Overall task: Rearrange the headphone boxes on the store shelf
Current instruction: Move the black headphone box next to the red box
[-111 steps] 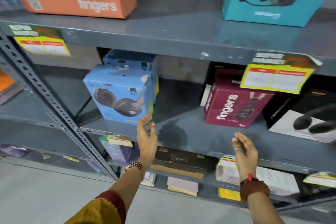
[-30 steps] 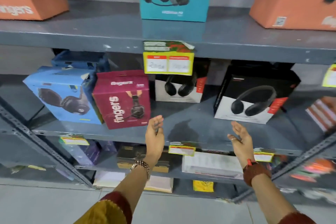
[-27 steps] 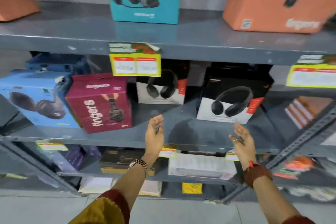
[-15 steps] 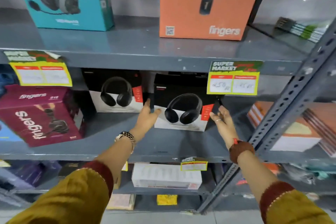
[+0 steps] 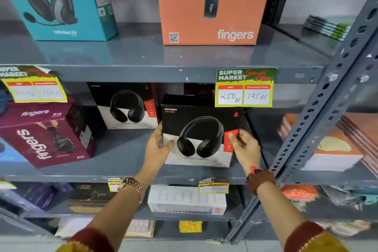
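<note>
Black box (image 5: 201, 129): middle shelf (image 5: 114, 155), right of its twin (image 5: 126, 106), tilted.
Left hand (image 5: 156, 147): clasps the box's left edge, thumb on front.
Right hand (image 5: 244, 147): clasps the right edge, fingers on the red tab.

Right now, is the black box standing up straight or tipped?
Tipped. The black box leans back, gripped on both sides by the left hand and right hand.

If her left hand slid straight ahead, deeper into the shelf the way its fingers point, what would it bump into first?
Probably the second black headphone box standing further back. The left hand grips the left edge of the front black box, fingers pointing up and inward toward it. Depth is hard to judge; it might pass just right of it.
</note>
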### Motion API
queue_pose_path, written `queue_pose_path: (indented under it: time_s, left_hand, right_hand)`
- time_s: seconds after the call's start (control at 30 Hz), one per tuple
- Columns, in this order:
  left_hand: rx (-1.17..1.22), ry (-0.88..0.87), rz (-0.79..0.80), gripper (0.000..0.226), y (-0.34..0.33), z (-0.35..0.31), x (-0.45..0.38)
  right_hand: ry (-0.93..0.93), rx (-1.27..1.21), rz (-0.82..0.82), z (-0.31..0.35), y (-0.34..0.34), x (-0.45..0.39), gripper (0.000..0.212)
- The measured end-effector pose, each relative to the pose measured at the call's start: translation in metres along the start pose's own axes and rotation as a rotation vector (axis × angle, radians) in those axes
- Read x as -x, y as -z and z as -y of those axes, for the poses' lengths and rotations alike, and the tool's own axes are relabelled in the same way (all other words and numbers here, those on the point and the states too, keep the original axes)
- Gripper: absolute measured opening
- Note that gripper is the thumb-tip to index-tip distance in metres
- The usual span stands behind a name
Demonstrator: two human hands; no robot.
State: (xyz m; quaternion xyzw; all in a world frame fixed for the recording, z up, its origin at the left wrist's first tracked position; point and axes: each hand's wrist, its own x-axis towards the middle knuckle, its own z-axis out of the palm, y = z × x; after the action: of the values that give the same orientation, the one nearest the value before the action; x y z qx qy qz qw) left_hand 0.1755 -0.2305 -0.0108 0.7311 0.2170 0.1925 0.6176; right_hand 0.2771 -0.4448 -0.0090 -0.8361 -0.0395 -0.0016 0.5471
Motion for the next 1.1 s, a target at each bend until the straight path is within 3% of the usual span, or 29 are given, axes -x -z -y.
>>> queue_pose_path:
  time_s: [0.13, 0.33, 0.47, 0.8, 1.0, 1.1]
  left_hand:
    - [-0.07, -0.026, -0.001, 0.077, 0.014, 0.001, 0.046]
    - [-0.152, -0.089, 0.024, 0.074, 0.037, 0.001, 0.087]
    - [-0.149, -0.111, 0.021, 0.068, 0.062, 0.006, 0.091]
    - [-0.03, -0.034, 0.026, 0.064, 0.161, 0.016, 0.04]
    - [0.033, 0.035, 0.167, 0.082, 0.219, 0.028, -0.003]
    - [0.046, 0.055, 0.199, 0.095, 0.24, 0.037, -0.023]
  right_hand:
    - [0.01, 0.06, -0.041, -0.002, 0.021, 0.038, 0.033]
    - [-0.019, 0.053, -0.048, -0.001, 0.04, 0.076, 0.048]
    - [0.014, 0.096, -0.021, 0.011, 0.024, 0.083, 0.043]
    - [0.072, 0.043, 0.072, 0.062, -0.093, 0.07, 0.037]
    - [0.062, 0.021, 0.082, 0.1, -0.17, 0.06, 0.037]
    - [0.027, 0.071, 0.083, 0.106, -0.203, 0.057, 0.019]
